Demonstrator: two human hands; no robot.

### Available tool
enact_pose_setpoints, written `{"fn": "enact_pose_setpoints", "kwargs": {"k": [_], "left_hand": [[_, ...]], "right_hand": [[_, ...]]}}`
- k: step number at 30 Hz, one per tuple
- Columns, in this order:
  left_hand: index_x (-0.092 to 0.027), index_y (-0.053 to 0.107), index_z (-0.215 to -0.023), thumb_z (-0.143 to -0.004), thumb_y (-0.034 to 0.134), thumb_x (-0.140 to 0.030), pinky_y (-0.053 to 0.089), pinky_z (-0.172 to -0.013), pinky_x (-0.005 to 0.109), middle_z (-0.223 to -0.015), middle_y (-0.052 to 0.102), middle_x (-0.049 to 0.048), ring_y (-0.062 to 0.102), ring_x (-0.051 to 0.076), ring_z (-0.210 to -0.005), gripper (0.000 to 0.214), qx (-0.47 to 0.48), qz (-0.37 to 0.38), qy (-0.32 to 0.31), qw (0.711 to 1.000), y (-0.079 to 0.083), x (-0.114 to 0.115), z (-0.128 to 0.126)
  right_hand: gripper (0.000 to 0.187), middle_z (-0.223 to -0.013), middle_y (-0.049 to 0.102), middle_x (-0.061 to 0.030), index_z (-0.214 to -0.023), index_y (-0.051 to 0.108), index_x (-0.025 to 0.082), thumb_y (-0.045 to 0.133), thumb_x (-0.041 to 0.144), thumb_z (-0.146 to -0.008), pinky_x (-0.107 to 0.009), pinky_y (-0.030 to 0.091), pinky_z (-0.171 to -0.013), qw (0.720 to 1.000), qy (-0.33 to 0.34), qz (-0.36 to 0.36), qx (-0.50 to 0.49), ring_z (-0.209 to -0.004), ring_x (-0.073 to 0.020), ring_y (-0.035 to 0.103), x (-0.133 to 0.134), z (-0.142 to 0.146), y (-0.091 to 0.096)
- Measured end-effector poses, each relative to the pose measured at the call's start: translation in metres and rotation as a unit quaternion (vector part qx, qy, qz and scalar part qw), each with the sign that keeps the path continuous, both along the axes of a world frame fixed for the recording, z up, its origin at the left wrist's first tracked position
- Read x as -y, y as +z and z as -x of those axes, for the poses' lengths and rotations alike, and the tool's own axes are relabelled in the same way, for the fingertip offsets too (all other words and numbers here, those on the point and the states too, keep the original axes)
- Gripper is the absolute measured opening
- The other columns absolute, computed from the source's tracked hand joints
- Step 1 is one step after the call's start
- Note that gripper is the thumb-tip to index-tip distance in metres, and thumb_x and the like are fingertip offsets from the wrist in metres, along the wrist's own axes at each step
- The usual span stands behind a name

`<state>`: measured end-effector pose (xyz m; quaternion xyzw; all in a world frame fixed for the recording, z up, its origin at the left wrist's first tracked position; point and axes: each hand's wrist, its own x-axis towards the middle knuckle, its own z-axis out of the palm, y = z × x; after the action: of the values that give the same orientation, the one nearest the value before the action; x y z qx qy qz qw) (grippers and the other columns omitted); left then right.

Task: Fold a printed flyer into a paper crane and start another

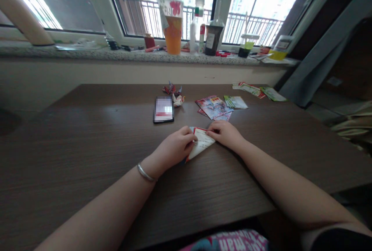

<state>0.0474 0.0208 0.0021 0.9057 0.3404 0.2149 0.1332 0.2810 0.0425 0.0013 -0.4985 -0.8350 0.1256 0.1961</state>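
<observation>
A folded piece of white paper with a red border (201, 143) lies on the dark wooden table (87, 158). My left hand (174, 148), with a silver bangle on its wrist, has its fingers curled onto the paper's left edge. My right hand (225, 133) presses down on the paper's upper right corner with fingers closed together. Both hands touch the same paper, which is folded into a triangular shape.
A phone (163, 109) lies beyond my hands, with small folded paper figures (174, 95) behind it. Printed paper sheets (214, 107) and leaflets (252, 89) lie to the right. Drink cups (173, 24) and bottles stand on the windowsill (87, 54).
</observation>
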Motion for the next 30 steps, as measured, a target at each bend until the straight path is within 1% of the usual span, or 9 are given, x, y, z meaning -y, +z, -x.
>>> {"fn": "enact_pose_setpoints", "kwargs": {"k": [3,7,11,14,18,22,24,26,30], "left_hand": [[-0.019,0.066,-0.106,-0.091,0.047,-0.016,0.048,-0.092,0.032,-0.110,0.058,0.0086,0.057,0.018,-0.099,0.025,0.014,-0.007,-0.024,1.000,-0.001,0.000,0.000],[-0.022,0.065,-0.112,-0.092,0.046,-0.019,0.047,-0.095,0.037,-0.118,0.060,0.0083,0.056,0.021,-0.107,0.027,-0.010,-0.036,-0.030,0.999,0.001,0.001,0.001],[-0.024,0.063,-0.117,-0.095,0.046,-0.028,0.041,-0.103,0.044,-0.129,0.058,0.0075,0.051,0.025,-0.118,0.028,-0.054,-0.064,-0.027,0.996,-0.002,0.000,0.002],[-0.024,0.061,-0.121,-0.096,0.044,-0.032,0.035,-0.108,0.047,-0.138,0.053,0.0081,0.047,0.026,-0.126,0.031,-0.074,-0.057,-0.018,0.995,-0.007,-0.001,0.003],[-0.022,0.053,-0.130,-0.096,0.042,-0.036,0.032,-0.110,0.048,-0.141,0.050,0.0095,0.044,0.026,-0.130,0.038,-0.088,-0.036,-0.010,0.995,-0.010,-0.003,0.003],[-0.021,0.052,-0.131,-0.097,0.039,-0.033,0.030,-0.113,0.043,-0.146,0.044,0.0095,0.033,0.025,-0.139,0.038,-0.102,-0.025,-0.019,0.994,-0.011,-0.003,0.004],[-0.022,0.052,-0.131,-0.097,0.039,-0.035,0.029,-0.113,0.043,-0.152,0.035,0.0102,0.027,0.026,-0.142,0.039,-0.106,-0.021,-0.006,0.994,-0.012,-0.003,0.003],[-0.024,0.051,-0.132,-0.097,0.039,-0.039,0.026,-0.113,0.048,-0.154,0.031,0.0106,0.024,0.029,-0.143,0.040,-0.112,-0.019,0.014,0.993,-0.013,-0.003,0.003],[-0.028,0.051,-0.133,-0.098,0.037,-0.044,0.024,-0.112,0.054,-0.148,0.040,0.0090,0.027,0.030,-0.141,0.041,-0.117,-0.017,0.021,0.993,-0.017,-0.005,0.003]], "right_hand": [[0.020,-0.089,0.070,-0.0051,-0.083,0.073,0.021,0.059,0.034,-0.088,-0.029,0.045,-0.077,1.000,-0.025,-0.004,0.010,-0.086,-0.0177,0.061,0.002,0.003,0.001],[0.021,-0.089,0.070,-0.0034,-0.084,0.075,0.024,0.059,0.038,-0.087,-0.028,0.044,-0.070,0.998,-0.059,-0.015,0.035,-0.083,-0.0175,0.062,0.004,0.008,0.001],[0.021,-0.089,0.070,-0.0033,-0.082,0.075,0.025,0.060,0.039,-0.087,-0.029,0.044,-0.071,0.996,-0.069,-0.041,0.048,-0.087,-0.0187,0.061,0.005,0.011,-0.001],[0.019,-0.088,0.070,-0.0033,-0.080,0.073,0.025,0.062,0.038,-0.086,-0.029,0.045,-0.073,0.995,-0.073,-0.050,0.041,-0.087,-0.0187,0.061,0.004,0.012,-0.004],[0.017,-0.086,0.070,-0.0033,-0.079,0.072,0.024,0.064,0.039,-0.083,-0.029,0.044,-0.072,0.994,-0.087,-0.047,0.036,-0.085,-0.0188,0.061,0.001,0.012,-0.009],[0.016,-0.085,0.070,-0.0026,-0.086,0.073,0.025,0.063,0.038,-0.083,-0.029,0.044,-0.071,0.994,-0.098,-0.038,0.031,-0.084,-0.0185,0.061,0.000,0.010,-0.010],[0.018,-0.085,0.070,-0.0023,-0.093,0.072,0.025,0.062,0.037,-0.084,-0.029,0.045,-0.071,0.995,-0.093,-0.033,0.029,-0.083,-0.0184,0.062,0.001,0.009,-0.009],[0.020,-0.088,0.071,-0.0032,-0.096,0.073,0.025,0.058,0.035,-0.087,-0.029,0.045,-0.072,0.996,-0.077,-0.035,0.038,-0.084,-0.0187,0.062,0.003,0.008,-0.007],[0.027,-0.099,0.071,-0.0059,-0.100,0.073,0.025,0.051,0.037,-0.091,-0.031,0.047,-0.079,0.996,-0.025,-0.047,0.068,-0.092,-0.0202,0.063,0.009,0.004,-0.001]]}}
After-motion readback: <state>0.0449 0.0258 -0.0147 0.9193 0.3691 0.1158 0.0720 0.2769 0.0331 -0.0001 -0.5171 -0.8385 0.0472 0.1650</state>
